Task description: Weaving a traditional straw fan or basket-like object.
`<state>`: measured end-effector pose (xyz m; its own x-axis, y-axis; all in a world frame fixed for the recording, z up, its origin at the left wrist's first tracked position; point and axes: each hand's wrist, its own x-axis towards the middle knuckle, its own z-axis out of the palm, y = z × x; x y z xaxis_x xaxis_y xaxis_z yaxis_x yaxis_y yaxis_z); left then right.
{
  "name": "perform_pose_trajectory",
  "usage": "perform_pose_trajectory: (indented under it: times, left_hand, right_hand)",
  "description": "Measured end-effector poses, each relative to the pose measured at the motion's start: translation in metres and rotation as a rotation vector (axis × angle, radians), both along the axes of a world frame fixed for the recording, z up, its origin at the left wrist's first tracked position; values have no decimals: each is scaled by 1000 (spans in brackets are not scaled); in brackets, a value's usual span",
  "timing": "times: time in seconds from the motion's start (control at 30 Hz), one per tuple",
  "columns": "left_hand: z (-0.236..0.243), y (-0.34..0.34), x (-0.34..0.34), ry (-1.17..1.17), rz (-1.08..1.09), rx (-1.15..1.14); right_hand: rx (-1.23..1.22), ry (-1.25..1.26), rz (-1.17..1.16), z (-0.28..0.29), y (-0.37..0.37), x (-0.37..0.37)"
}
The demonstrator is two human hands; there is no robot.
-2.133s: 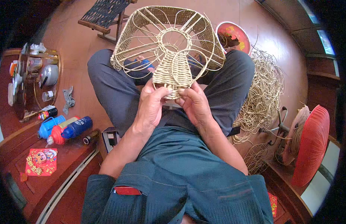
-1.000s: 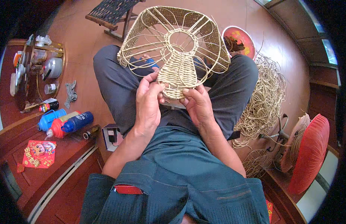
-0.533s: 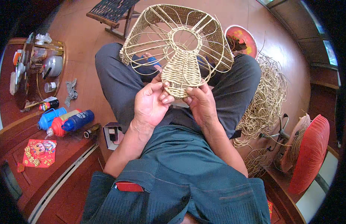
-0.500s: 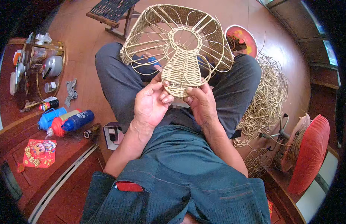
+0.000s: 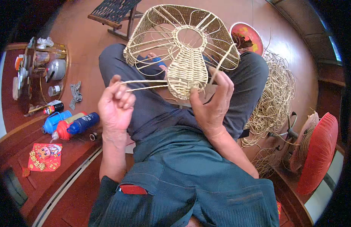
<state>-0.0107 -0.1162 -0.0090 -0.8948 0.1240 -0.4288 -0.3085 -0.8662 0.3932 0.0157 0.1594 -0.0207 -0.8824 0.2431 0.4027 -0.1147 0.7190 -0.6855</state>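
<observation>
A half-woven straw-coloured basket (image 5: 188, 73) rests across my knees, its deep woven rim curving away at the far side. Spoke-like cords join that rim to a small ring, and a tightly woven tongue comes from the ring toward me. My left hand (image 5: 116, 100) is closed on a looped cord (image 5: 145, 82), pulled out leftward from the tongue's left edge. With the thumb on the tongue's near right edge, my right hand (image 5: 215, 100) grips the basket. A loose cord end (image 5: 225, 62) sticks up beside its fingers.
A large heap of loose cord (image 5: 272, 98) lies on the floor at my right. Farther off stands a red basin (image 5: 253, 36); near right is a red round cushion (image 5: 320, 153). On the left are a blue bottle (image 5: 84, 123) and a small rack (image 5: 63, 55). A folding stool (image 5: 113, 20) stands ahead.
My left hand has left the tongue's edge and moved left, drawing a cord out in a long loop. The right hand has shifted slightly right, its fingers lifting.
</observation>
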Motion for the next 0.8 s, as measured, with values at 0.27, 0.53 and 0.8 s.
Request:
perform_pose_trajectory:
  times: [0.27,0.53,0.8]
  left_hand:
    - [-3,-56,-4,-88,154,-243]
    - [-16,-152,-16,-217,335,-536]
    - [21,-260,-14,-247,490,-706]
  right_hand:
    - [25,137,225,13,-7,-6]
    - [-44,39,385,42,-3,-9]
    - [93,-30,430,11,-27,-22]
